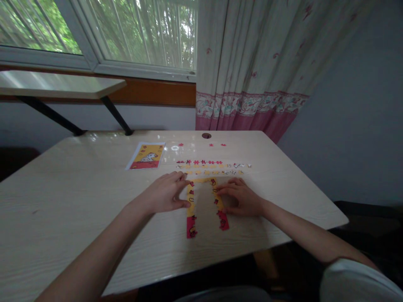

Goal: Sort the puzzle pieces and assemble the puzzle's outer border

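Observation:
A jigsaw border (190,211) of joined yellow and red pieces lies flat on the table, shaped like an arch that is open toward me. My left hand (170,192) rests at its left side, thumb and forefinger apart, their tips touching the outer edge. On the opposite side my right hand (241,196) curves in, with its fingertips and thumb at the right strip (220,207), also spread apart. Neither hand lifts anything. Beyond the border, rows of loose yellow and white pieces (214,172) lie behind a row of red pieces (201,162).
A printed picture card (146,156) with a white animal on yellow and red lies at the back left. A few red pieces (211,145) sit near the cable hole (206,136). A raised shelf (63,84) overhangs the back left; a curtain (245,75) hangs behind the table (78,201).

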{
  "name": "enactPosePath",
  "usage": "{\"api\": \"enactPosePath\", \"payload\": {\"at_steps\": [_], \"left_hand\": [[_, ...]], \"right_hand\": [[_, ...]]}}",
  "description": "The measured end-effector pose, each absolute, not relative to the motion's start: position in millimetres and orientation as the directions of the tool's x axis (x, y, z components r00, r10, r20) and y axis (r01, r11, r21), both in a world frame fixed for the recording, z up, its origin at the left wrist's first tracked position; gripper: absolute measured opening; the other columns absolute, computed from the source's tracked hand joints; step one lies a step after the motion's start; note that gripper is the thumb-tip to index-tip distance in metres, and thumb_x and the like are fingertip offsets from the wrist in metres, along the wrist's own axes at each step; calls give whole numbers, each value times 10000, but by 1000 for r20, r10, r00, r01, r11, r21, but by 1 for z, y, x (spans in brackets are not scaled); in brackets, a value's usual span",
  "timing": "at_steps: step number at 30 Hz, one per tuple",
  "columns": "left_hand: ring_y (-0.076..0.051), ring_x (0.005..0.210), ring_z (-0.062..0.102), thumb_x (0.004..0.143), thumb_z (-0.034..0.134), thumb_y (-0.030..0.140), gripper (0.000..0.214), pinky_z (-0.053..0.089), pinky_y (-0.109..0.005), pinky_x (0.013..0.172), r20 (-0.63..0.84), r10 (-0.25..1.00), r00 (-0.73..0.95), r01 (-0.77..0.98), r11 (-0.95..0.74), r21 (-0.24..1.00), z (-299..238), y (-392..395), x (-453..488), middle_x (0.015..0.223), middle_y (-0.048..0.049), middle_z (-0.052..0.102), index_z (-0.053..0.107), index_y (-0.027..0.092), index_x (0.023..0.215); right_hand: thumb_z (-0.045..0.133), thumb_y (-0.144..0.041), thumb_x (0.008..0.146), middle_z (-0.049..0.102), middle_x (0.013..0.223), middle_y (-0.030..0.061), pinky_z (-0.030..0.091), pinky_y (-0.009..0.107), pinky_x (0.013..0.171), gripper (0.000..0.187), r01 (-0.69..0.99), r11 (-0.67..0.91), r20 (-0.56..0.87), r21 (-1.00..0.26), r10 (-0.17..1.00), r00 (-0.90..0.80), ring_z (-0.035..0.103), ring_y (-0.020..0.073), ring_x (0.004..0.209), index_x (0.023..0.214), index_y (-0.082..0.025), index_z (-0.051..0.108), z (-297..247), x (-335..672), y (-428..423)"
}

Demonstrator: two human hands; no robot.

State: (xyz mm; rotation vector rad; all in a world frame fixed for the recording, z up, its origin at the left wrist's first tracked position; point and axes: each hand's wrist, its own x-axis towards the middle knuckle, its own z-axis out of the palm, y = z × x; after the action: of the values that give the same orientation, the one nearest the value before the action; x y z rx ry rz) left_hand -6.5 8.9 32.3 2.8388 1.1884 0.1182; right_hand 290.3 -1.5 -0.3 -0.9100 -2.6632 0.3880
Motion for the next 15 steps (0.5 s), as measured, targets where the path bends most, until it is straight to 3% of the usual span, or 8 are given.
{"api": "enactPosePath", "payload": {"at_steps": [8, 15], "left_hand": [[-226, 807, 522, 735, 577, 540, 518, 411, -318, 688, 75, 707, 703, 699, -706, 110, 32, 8, -6, 902, -77, 539, 575, 177, 1104], [-222, 824, 536, 818, 488, 512, 433, 419, -323, 719, 87, 706, 703, 700, -708, 91, 31, 12, -9, 890, -82, 552, 590, 169, 1062]], "right_hand": [[626, -462, 741, 582, 1184, 73, 295, 385, 923, 438, 549, 764, 208, -338, 630, -749, 493, 211, 1059, 1101, -218, 570, 1, 290, 0], [550, -372, 822, 655, 1000, 42, 342, 346, 861, 255, 592, 745, 283, -308, 666, -690, 543, 187, 947, 1009, -213, 619, 10, 292, 44]]}}
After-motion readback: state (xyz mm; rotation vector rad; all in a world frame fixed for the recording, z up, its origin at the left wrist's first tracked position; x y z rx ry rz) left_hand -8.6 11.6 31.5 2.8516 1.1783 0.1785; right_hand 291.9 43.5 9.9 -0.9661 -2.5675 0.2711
